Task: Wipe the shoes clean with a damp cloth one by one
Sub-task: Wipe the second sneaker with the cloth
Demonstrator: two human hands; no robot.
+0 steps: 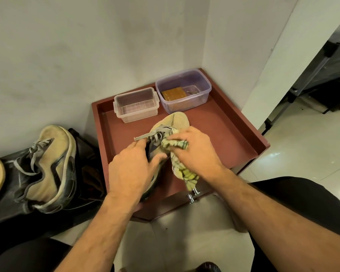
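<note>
Now: left hand [132, 169] grips shoe [177, 120] | right hand [194, 150] presses cloth [175, 144]

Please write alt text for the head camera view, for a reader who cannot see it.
A left hand steadies a tan shoe on a reddish-brown tray while the right hand grips a yellow-green cloth against it. Two plastic containers stand behind; another shoe waits left.

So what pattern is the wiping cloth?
The crumpled wiping cloth is yellow-green with dark streaks, tie-dye-like; head view.
</note>
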